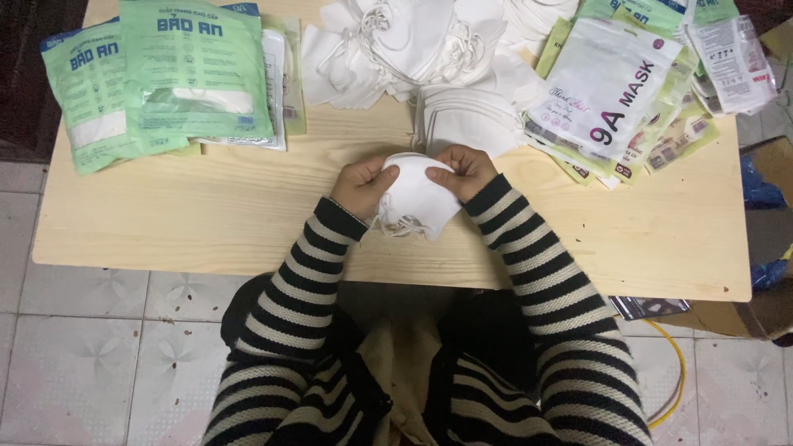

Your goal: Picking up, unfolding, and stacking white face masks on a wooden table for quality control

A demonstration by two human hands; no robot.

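Green packets (157, 74) left, white pouches (607, 87) right

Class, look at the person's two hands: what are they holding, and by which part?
Both hands, left hand and right hand, grip a folded white face mask by its upper edge.

A pale wooden table (206, 223) stands on a tiled floor (83, 355). Far left on it lie green packets (165, 74). A loose heap of white masks (413, 41) sits far centre, with a neat stack (467, 120) just nearer. White and green pouches (611, 91) overlap at far right. A yellow cable (673, 372) curves on the floor near right.
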